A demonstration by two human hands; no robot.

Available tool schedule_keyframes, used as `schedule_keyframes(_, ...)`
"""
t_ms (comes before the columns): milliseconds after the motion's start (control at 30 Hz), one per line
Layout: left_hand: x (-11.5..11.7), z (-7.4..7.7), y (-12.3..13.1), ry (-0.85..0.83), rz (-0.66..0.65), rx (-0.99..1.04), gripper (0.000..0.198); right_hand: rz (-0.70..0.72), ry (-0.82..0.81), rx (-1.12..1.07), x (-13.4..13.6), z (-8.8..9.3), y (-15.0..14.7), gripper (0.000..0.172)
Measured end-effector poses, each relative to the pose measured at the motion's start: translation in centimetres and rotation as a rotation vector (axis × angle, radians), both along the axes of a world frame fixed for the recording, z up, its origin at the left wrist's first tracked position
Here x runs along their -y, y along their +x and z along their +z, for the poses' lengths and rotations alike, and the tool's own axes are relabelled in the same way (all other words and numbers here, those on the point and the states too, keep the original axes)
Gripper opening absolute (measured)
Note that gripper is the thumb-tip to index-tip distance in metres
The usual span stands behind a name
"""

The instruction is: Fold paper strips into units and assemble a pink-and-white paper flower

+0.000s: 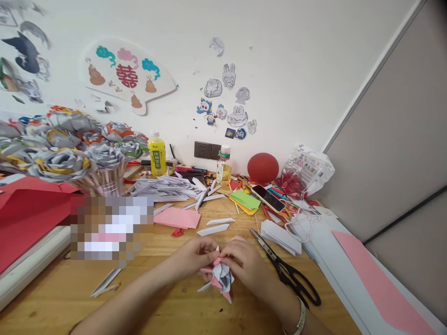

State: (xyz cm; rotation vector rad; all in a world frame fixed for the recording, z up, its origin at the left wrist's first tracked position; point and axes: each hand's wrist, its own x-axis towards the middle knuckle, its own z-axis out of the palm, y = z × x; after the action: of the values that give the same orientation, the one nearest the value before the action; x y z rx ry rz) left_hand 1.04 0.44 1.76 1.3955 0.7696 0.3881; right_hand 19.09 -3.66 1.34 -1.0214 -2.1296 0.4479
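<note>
My left hand [190, 258] and my right hand [246, 263] meet low in the middle of the wooden table [164, 307]. Both pinch a small folded paper flower [220, 277] of pink and grey-white strips, which they hold just above the table. The fingers of both hands are closed on its upper part; its lower tip points down toward me. A bracelet sits on my right wrist. Black scissors [286, 272] lie just right of my right hand, blades pointing away.
Folded white paper strips [213, 229] and a pink sheet [176, 217] lie beyond the hands. A bunch of paper roses [70, 153] stands at left over red paper [28, 209]. Two bottles [157, 153], a phone [268, 197], a red ball [262, 167] and a plastic bag [307, 170] crowd the back.
</note>
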Motion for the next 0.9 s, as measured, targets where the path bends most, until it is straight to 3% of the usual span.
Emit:
schedule_keyframes(167, -0.1, -1.0, 0.0, 0.035, 0.023, 0.012, 0.045, 0.092, 0.088, -0.026, 0.0, 0.3, 0.2, 0.021)
schedule_keyframes(333, -0.2, -0.7, -0.2, -0.018, 0.017, 0.081, 0.043, 0.182, 0.097, -0.094, -0.2, 0.9, 0.5, 0.029)
schedule_keyframes(533, 0.1, -0.3, -0.3, -0.058, -0.009, 0.047, 0.043, 0.177, -0.107, -0.108, -0.4, 1.2, 0.8, 0.033)
schedule_keyframes(700, -0.3, -0.7, -0.2, -0.031, 0.027, 0.088, 0.045, 0.243, -0.072, -0.119, -0.2, 1.5, 0.9, 0.033)
schedule_keyframes(900, -0.2, 0.0, -0.1, 0.02, 0.029, 0.114, 0.049, 0.155, -0.088, -0.201, 0.1, 1.7, 0.8, 0.033)
